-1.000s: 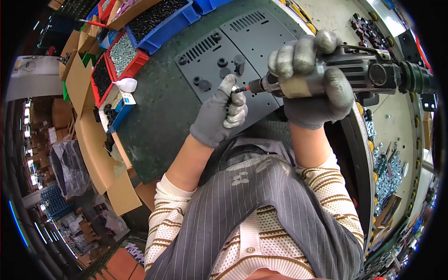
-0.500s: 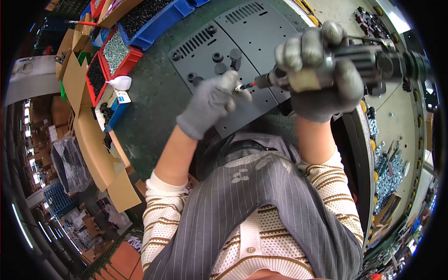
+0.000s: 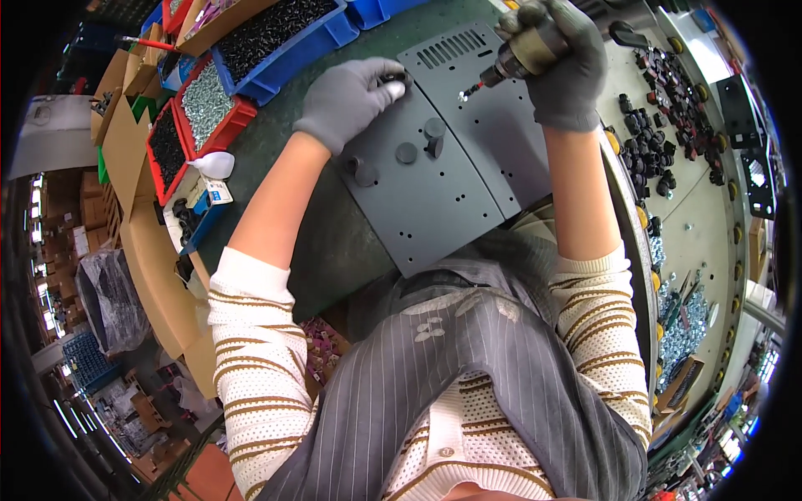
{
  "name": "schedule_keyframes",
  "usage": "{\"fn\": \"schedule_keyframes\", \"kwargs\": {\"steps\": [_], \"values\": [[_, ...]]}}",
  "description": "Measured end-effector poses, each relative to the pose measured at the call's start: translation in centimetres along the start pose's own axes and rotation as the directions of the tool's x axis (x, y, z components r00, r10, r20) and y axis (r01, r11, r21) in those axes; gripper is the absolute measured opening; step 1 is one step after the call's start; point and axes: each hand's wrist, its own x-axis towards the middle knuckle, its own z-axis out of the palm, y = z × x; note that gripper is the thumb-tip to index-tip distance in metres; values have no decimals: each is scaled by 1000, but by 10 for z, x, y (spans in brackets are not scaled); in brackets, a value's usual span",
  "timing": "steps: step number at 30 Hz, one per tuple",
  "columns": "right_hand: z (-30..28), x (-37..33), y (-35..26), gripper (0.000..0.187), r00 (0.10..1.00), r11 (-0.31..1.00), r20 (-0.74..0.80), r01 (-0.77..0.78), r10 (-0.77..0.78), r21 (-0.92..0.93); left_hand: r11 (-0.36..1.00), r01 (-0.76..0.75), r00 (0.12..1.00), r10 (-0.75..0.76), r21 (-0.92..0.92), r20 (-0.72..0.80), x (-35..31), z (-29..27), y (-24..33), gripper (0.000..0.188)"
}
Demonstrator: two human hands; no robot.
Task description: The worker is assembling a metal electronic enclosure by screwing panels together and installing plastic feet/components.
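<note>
My left hand (image 3: 349, 102), in a grey glove, reaches over the far left part of a dark grey metal panel (image 3: 418, 213). Its thumb and fingers pinch a small black round foot (image 3: 395, 78) at the panel's surface. Gripped in my gloved right hand (image 3: 568, 71) is a power screwdriver (image 3: 536, 48), its bit pointing left and down over a second grey panel (image 3: 493, 134). At the bit's tip sits a small silvery screw (image 3: 464, 96), apart from the panel. Several loose black round feet (image 3: 406, 153) lie on the nearer panel.
Beyond my left hand stand a blue bin (image 3: 341, 35) of black screws and a red bin (image 3: 242, 117) of silvery screws. A white scoop (image 3: 217, 165) and a cardboard box (image 3: 146, 259) are at left. At right, black parts (image 3: 643, 142) and a silvery hardware pile (image 3: 687, 321) lie past the bench edge.
My left hand has left the bit's tip and moved farther away, to the panel's far left part. My right hand has lifted the screwdriver farther off and slightly right.
</note>
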Motion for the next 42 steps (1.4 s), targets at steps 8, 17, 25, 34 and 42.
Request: {"fn": "schedule_keyframes", "kwargs": {"steps": [8,17,25,34,42], "values": [[29,54,53,17,971,992,232,83,-60,-90,991,-26,995,37,131,-87,41,25,-1,32],[47,62,94,28,861,936,496,75,113,-344,981,-72,967,113,178,-227,45,30,-9,27],[44,52,93,25,876,886,416,-26,243,-463,172,113,934,-355,-979,45,3,3,-19,30],[49,60,82,33,851,910,505,87,144,-406,-301,147,950,-222,-942,219,-104,-9,-51,27],[57,-26,20,39,894,980,440,-7,-82,198,-390,182,932,-225,-903,285,-142,-6,-22,27]]}}
